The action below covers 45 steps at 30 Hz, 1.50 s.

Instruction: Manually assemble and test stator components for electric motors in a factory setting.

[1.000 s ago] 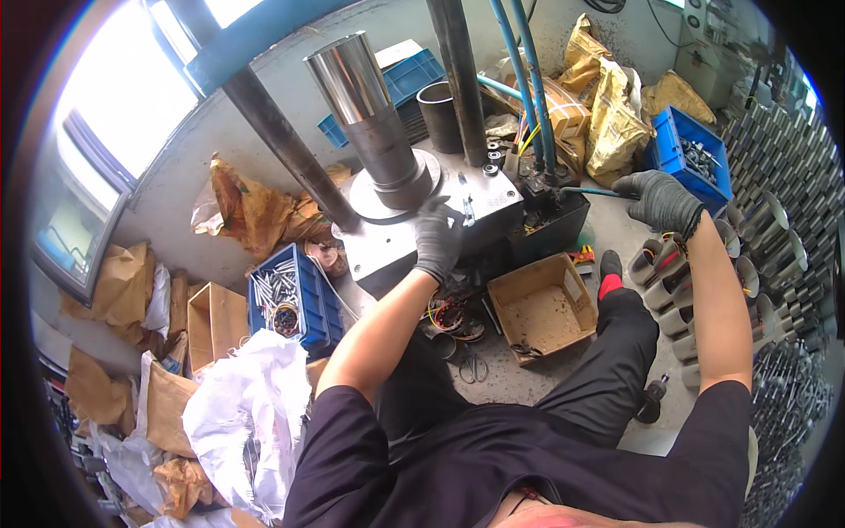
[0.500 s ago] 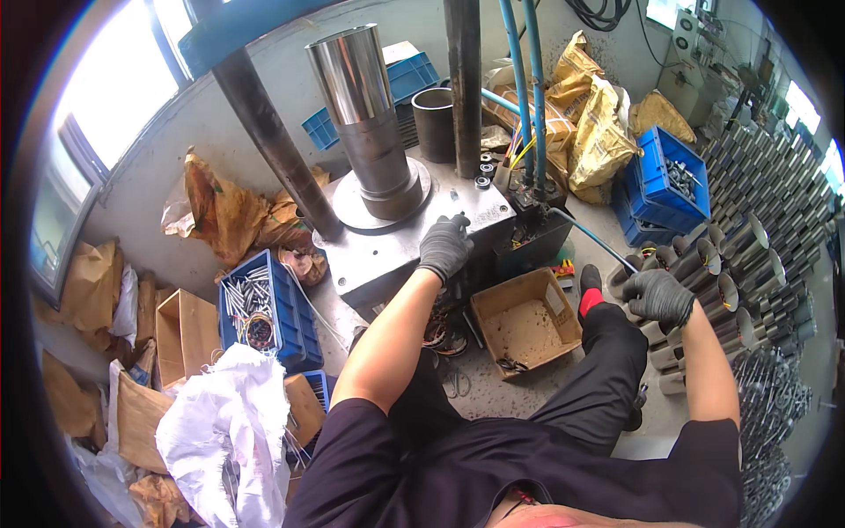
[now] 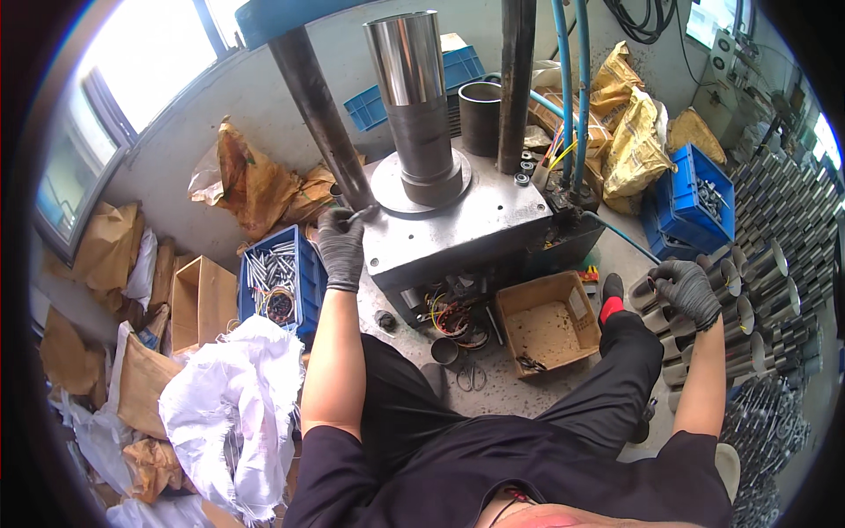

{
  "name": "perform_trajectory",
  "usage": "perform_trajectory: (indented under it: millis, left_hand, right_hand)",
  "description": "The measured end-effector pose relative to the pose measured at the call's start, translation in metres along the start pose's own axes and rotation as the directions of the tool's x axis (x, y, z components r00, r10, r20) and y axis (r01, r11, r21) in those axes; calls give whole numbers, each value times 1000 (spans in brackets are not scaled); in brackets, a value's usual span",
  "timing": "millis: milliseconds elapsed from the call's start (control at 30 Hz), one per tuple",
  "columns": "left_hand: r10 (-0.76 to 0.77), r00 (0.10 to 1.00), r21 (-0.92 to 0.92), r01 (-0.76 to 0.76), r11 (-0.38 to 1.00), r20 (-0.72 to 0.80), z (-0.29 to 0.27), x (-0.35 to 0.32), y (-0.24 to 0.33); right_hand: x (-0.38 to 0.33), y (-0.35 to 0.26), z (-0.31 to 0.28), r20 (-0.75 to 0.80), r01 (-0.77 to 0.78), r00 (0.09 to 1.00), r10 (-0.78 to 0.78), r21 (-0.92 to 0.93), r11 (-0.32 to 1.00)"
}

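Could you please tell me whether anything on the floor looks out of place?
Yes: scissors lie loose on the speckled floor, left of the open cardboard box; that looks odd for a hand tool, since they could be stepped on.

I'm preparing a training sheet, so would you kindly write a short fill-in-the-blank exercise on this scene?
1. The steel block lies nearer the person's ____ hand.
2. The thin bar runs toward the ____ hand.
3. The bin holding metal rods is ____.
4. The visible sock is ____.

Missing words: left; right; blue; red.
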State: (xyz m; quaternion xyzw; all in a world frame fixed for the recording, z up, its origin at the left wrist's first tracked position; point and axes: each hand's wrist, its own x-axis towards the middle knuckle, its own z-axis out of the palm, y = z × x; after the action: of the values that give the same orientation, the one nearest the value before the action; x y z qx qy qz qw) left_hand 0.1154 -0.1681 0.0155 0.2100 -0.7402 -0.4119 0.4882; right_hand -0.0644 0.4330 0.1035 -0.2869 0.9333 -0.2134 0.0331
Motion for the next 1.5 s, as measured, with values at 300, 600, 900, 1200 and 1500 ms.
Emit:
perform_trajectory:
  millis: [300,600,900,1200,1500]
  left_hand:
    - [-245,706,608,-321,726,665,34,-20,-2]
    - [-63,860,547,-264,794,506,73,-17,7]
    - [44,950,272,-132,953,308,132,-23,17]
    - [3,972,289,-73,954,235,149,-22,16]
    - [52,973,274,-115,955,225,154,-22,9]
  right_hand:
    - [0,3,1,38,21,999,-20,-8,1000]
    - [-13,-5,14,-23,-21,1000,20,-35,999]
    - [-10,6,22,-119,1,993,-7,-48,999]
    - [-11,-17,22,-69,-117,988,139,251,961]
    - [-10,-13,21,-37,-124,990,138,258,958]
